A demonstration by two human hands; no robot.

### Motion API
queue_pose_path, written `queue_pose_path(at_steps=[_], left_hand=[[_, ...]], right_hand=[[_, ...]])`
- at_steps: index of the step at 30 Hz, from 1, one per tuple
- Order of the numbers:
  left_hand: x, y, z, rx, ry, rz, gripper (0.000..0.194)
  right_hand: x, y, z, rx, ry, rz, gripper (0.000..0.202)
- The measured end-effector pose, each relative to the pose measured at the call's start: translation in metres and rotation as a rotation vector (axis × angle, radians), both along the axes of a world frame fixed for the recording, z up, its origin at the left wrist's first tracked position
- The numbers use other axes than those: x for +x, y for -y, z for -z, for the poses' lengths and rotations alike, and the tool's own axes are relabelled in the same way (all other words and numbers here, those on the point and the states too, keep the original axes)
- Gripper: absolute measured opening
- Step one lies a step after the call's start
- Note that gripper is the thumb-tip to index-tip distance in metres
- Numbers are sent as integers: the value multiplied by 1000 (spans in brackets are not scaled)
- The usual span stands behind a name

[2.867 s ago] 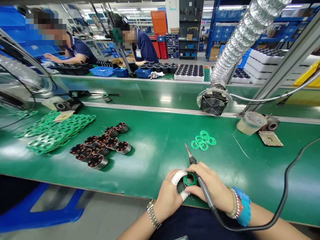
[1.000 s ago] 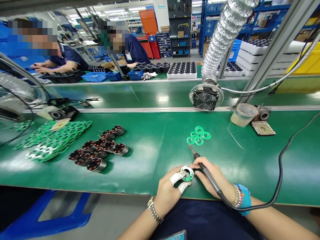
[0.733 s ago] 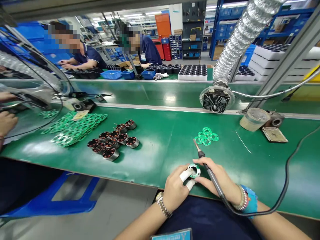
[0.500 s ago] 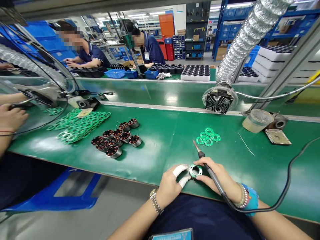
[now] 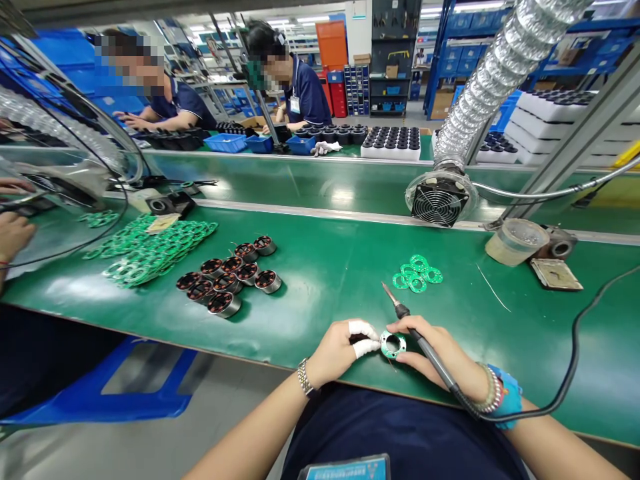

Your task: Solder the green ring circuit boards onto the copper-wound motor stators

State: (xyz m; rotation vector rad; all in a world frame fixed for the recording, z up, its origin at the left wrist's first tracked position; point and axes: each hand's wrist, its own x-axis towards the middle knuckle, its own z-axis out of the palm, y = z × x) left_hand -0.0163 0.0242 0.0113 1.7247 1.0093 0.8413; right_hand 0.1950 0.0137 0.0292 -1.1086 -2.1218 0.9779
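Whether the left hand's grip (image 5: 334, 350) pinches anything beside the green ring (image 5: 392, 355) is too small to tell. The right hand's grip (image 5: 460, 363) covers part of the ring's rim, and the underside is out of sight. At far left, a co-worker's hand (image 5: 14, 233) shows, the head and shoulders lost past the edge. Another worker's head (image 5: 133, 60) is blurred into squares. The badge (image 5: 347, 470) is cut off below, the silver hose (image 5: 500, 73) above. What fills the tub (image 5: 517, 241), I can't tell.
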Motion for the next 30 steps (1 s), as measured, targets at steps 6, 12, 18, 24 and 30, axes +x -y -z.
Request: queue_pose_path(at_steps=[6,12,18,24,30], left_hand=[[16,-1,-9,-583,256,-119,17],[20,-6,-14,-638,281,-89,12],[14,-4,-11,-647,274,-74,13],[9,0,-8,-610,363,-41,18],[9,0,-4,-593,339,-38,20]], right_hand=[[-2,2,-4,138,-34,-4,35],[-15,-6,-4,418,-40,-94,19],[-18,-9,4,518,89,-159,21],[-22,-1,11,514,70,-99,20],[-12,7,9,417,-13,-5,26]])
